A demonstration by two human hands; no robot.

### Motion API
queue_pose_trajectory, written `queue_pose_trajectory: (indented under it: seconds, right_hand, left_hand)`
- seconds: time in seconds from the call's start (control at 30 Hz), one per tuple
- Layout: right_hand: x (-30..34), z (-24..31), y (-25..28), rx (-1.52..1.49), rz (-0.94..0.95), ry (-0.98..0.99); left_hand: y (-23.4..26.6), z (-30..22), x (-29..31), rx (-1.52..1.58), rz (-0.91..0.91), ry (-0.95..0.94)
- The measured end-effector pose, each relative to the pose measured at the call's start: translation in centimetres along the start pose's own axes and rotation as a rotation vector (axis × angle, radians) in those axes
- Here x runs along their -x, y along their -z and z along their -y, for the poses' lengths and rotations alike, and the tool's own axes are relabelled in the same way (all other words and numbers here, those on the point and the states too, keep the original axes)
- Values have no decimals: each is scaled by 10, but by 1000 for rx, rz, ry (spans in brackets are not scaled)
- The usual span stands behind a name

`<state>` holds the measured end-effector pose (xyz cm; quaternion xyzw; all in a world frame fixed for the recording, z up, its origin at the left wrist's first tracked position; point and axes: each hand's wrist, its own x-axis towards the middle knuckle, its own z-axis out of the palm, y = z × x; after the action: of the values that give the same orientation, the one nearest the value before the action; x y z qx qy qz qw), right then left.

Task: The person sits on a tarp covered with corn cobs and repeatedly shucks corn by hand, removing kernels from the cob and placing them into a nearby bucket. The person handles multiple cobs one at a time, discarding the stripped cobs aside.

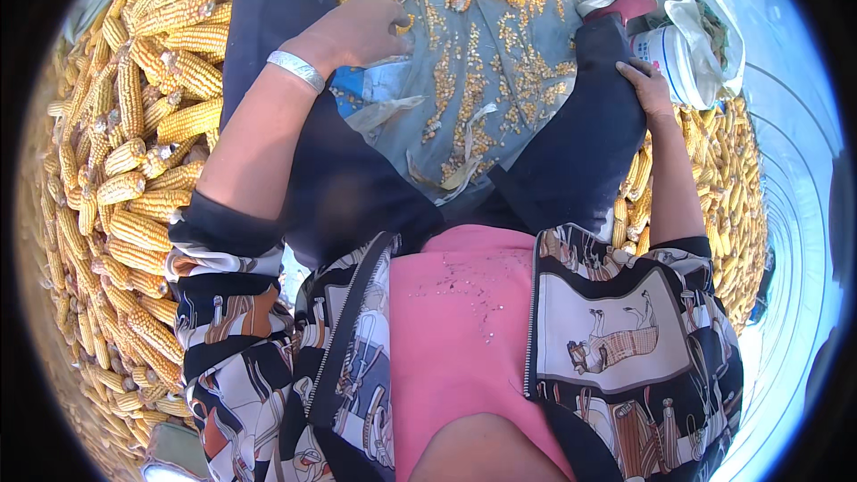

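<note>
Left hand (368, 31) curls, its hold unclear; right hand (647, 87) lies unclenched on trouser leg (585, 120), beside printed white bucket (669, 61).

Sitting among heaped yellow corn cobs (192, 120). Wearing a silver bracelet (296, 70) above the left hand (368, 31), curled at the left leg's (281, 13) inner edge, perhaps around something yellow (406, 25). Resting the right hand (647, 87) on the right leg (580, 143), near a white bucket (665, 62). Facing loose kernels (473, 62) scattered across a grey sheet (406, 132).
</note>
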<state>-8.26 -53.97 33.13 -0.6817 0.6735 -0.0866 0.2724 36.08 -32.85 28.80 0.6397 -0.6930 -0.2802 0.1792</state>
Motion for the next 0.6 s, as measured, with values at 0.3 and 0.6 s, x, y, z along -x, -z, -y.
queue_pose_trajectory:
  seconds: [0.3,0.6]
  right_hand:
    - [9,50,-42,518,-146,362]
    - [31,-28,-13,228,-208,377]
  left_hand:
    - [-1,11,37,-71,-57,121]
    - [-20,-24,-4,-328,133,232]
